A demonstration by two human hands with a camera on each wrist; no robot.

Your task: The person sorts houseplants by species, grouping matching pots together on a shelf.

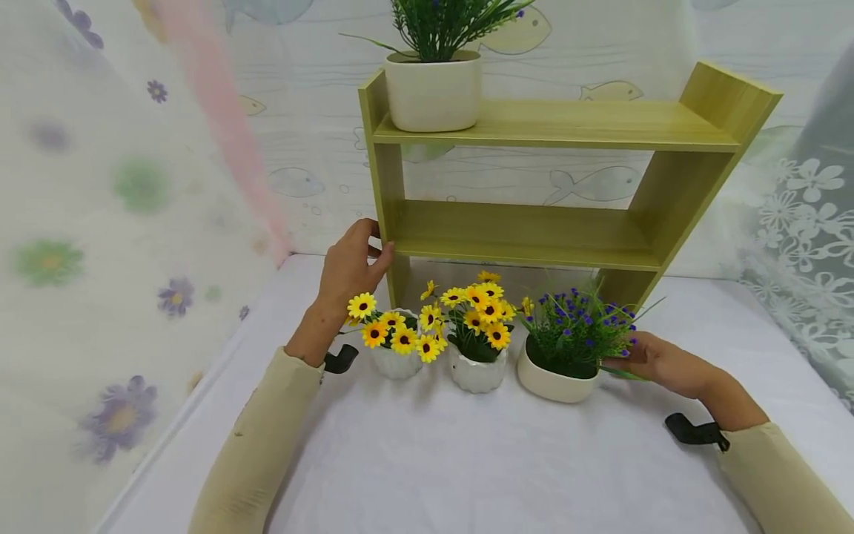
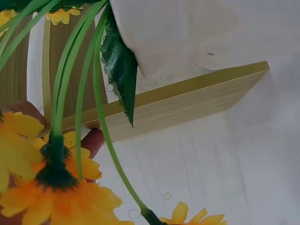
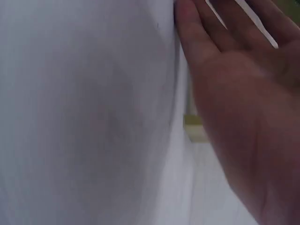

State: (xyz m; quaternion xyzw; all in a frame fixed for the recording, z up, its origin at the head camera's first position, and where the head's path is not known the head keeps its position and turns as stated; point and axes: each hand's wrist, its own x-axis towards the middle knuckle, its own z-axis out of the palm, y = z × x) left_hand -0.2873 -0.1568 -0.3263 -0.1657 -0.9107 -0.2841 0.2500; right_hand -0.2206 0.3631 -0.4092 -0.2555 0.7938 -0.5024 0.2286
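A light-wood shelf [image 1: 527,222] stands on the white table. My left hand [image 1: 353,263] grips its left side panel, thumb in front and fingers behind; in the left wrist view the panel [image 2: 187,98] runs between thumb and finger, partly behind yellow flowers [image 2: 61,201]. At the right, my right hand [image 1: 667,363] is beside a cream oval pot [image 1: 557,378] of purple flowers [image 1: 580,326]. Its fingertips are hidden behind the leaves in the head view. The right wrist view has the right hand [image 3: 243,93] with fingers extended; contact with the pot cannot be told.
Two small white pots [image 1: 477,371] of yellow flowers stand in front of the shelf, the left one close to my left forearm. Another cream pot [image 1: 434,96] with a green plant sits at the left of the top board. A patterned curtain [image 1: 133,259] hangs at the left.
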